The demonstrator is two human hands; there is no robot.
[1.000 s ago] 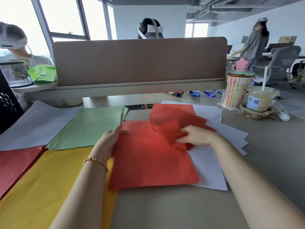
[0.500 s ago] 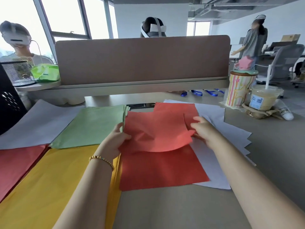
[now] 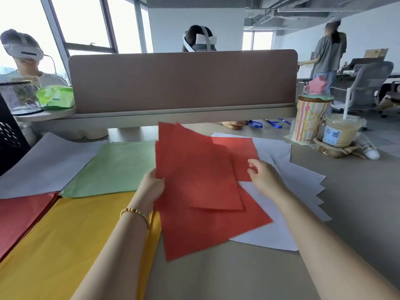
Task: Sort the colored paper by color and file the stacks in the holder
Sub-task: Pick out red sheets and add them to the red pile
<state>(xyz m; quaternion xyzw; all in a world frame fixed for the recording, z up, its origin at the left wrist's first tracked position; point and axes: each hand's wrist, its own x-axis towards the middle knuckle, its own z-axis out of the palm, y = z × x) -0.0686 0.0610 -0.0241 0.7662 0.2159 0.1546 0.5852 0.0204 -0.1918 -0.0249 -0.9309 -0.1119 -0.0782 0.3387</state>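
The left hand (image 3: 151, 187) holds a few red sheets (image 3: 194, 169) by their left edge, its grip pinching them with the thumb on top, so that they stand tilted up off the table (image 3: 357, 213) with their far corners pointing toward the divider panel (image 3: 181, 81). The right hand (image 3: 263, 177) hovers at the right side of the raised sheets, its grip loosely spread, fingers relaxed; whether the fingertips touch the paper cannot be told. Under the raised sheets another red sheet (image 3: 205, 232) lies flat near the table's middle, partly over a fanned white pile (image 3: 303, 185) that reaches toward the right edge. Toward the left edge lie the sorted stacks: a green stack (image 3: 116, 167) just beside the raised sheets, a white stack (image 3: 43, 165) farther left, a yellow stack (image 3: 65, 245) along the near edge, and a red stack (image 3: 19, 215) at the near left corner. A gold bracelet (image 3: 135, 213) circles the left wrist. Near the far right corner stand a striped cup (image 3: 307, 122) and an iced drink (image 3: 342, 133).
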